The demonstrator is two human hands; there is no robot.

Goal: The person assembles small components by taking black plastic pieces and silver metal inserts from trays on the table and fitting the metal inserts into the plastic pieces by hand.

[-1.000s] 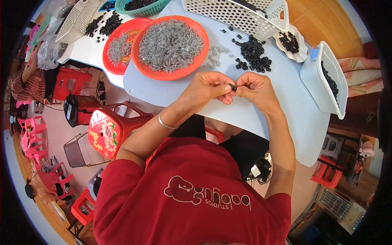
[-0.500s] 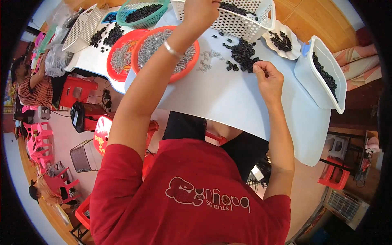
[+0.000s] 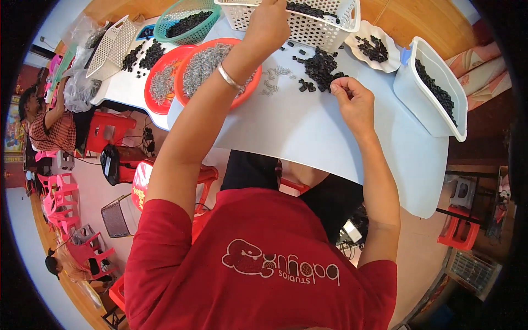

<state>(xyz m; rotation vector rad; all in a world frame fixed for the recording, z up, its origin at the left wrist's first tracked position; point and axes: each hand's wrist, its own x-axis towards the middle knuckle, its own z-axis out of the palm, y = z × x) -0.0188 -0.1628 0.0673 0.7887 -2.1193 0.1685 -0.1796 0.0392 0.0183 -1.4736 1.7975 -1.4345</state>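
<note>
Though small, black pieces (image 3: 320, 68) seemingly against the right fingers (image 3: 345, 83).

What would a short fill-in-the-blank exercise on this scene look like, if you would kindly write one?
1. The arm with the silver bracelet is the person's ____ one.
2. The right hand is at the edge of a pile of pieces coloured ____.
3. For the person, the pale bin stands to the ____ of the scalloped dish.

Missing words: left; black; right.
</note>
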